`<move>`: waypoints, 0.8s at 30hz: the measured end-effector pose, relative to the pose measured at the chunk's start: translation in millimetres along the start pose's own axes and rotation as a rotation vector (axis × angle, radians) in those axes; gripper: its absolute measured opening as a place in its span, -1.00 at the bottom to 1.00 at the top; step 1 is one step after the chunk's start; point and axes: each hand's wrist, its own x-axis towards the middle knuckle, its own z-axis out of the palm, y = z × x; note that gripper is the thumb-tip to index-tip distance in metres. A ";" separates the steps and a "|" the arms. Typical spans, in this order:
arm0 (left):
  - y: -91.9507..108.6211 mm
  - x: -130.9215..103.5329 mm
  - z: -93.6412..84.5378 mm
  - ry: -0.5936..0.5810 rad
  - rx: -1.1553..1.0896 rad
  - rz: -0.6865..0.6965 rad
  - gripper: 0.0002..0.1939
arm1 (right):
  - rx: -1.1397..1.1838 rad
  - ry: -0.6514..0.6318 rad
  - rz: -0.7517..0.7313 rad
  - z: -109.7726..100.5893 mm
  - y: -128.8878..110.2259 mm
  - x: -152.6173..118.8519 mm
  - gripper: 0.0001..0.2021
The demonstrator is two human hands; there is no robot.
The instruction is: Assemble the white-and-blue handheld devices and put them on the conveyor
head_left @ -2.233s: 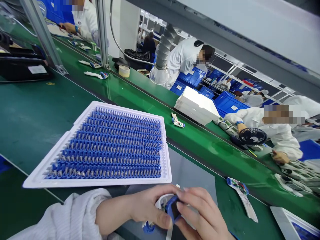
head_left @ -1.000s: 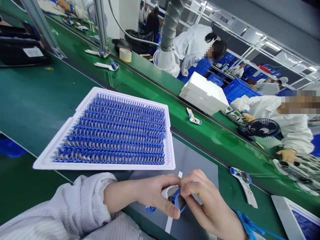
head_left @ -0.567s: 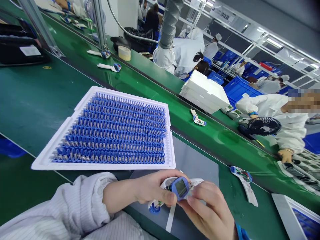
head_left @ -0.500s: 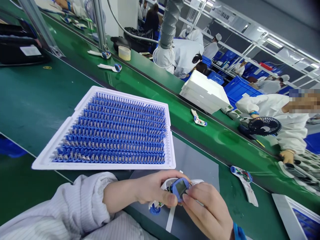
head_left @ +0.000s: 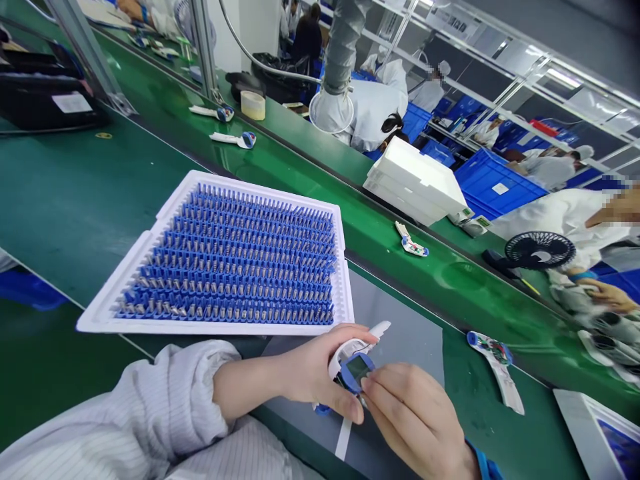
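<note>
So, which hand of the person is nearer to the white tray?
Left. The left hand is just beside the near right corner of the white tray; the right hand is farther from it, to the right, at the small screen.

Tray looks like smooth plastic, same for the gadget near it. Belt behind it's super glossy, mat beside it kinda matt.

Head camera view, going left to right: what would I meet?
Black object → tray of blue pieces → left hand → device → right hand → fan.
</note>
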 end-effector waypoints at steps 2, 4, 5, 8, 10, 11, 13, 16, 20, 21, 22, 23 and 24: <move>0.9 -0.2 -0.8 -0.027 0.097 0.038 -0.06 | 0.009 -0.005 0.003 1.1 0.5 1.2 -0.85; 0.7 -0.2 -1.6 -0.047 0.133 0.047 -0.08 | 0.007 -0.010 0.005 1.2 0.4 2.5 -0.85; 0.2 -0.3 -1.9 -0.047 0.152 0.055 -0.10 | 0.002 -0.015 0.004 1.0 0.2 2.8 -0.84; -1.9 -1.0 -2.5 -0.043 0.215 0.087 -0.13 | -0.020 -0.036 -0.020 0.2 -0.5 2.1 -0.83; -3.2 -2.0 -2.5 -0.043 0.247 0.092 -0.15 | -0.035 -0.057 -0.038 -0.1 -0.4 0.9 -0.83; -3.7 -2.7 -2.3 -0.041 0.254 0.088 -0.17 | -0.042 -0.068 -0.044 -0.2 -0.2 0.6 -0.83; -4.2 -4.3 -1.5 -0.041 0.259 0.093 -0.22 | -0.052 -0.088 -0.050 -0.5 0.2 0.7 -0.83; -2.7 -6.4 0.6 -0.047 0.273 0.135 -0.28 | -0.061 -0.086 -0.059 -0.6 -0.1 2.1 -0.83; 3.3 -8.4 4.9 -0.042 0.316 0.129 -0.36 | -0.017 -0.066 -0.032 2.3 -0.2 2.4 -0.83; 4.6 -8.5 6.1 -0.026 0.315 0.110 -0.37 | 0.000 -0.066 -0.024 3.6 0.6 2.3 -0.83; 5.6 -8.3 7.3 -0.007 0.297 0.080 -0.38 | 0.013 -0.067 -0.018 4.7 1.8 2.2 -0.82; 6.1 -7.9 8.3 0.011 0.249 0.033 -0.39 | 0.020 -0.062 -0.016 5.6 3.5 2.3 -0.82; 6.4 -7.0 9.3 0.028 0.172 -0.023 -0.40 | 0.017 -0.043 -0.012 6.0 5.6 2.5 -0.81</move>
